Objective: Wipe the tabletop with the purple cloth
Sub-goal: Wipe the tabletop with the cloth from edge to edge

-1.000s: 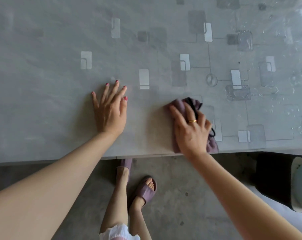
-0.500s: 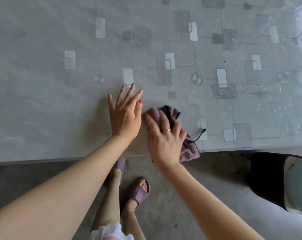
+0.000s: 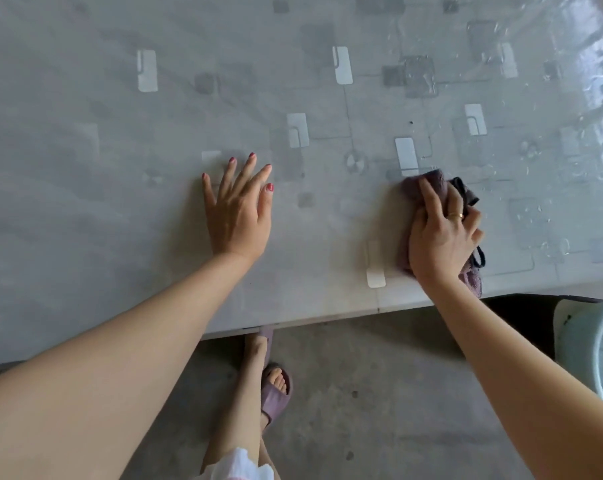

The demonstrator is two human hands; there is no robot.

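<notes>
**Cloth under right hand at near edge, unwiped wet tabletop beyond**

Nearest: bare forearms reaching in from below, feet in purple slippers (image 3: pixel 274 393) on a concrete floor, rim of a pale basin (image 3: pixel 601 344) at far right. Next, at the table's near edge: right hand (image 3: pixel 442 233) pressed on the bunched purple cloth (image 3: pixel 428 183), fingers curled over and gripping it, long axis running from the edge away toward the far side. Well apart to its left: left hand (image 3: pixel 239 209) flat on the tabletop (image 3: pixel 85 150), fingers straight and spread, holding nothing. Farther off, beyond and right of the cloth: glossy wet patches and droplets. Likely next stroke: away and rightward, by the right hand alone.
</notes>
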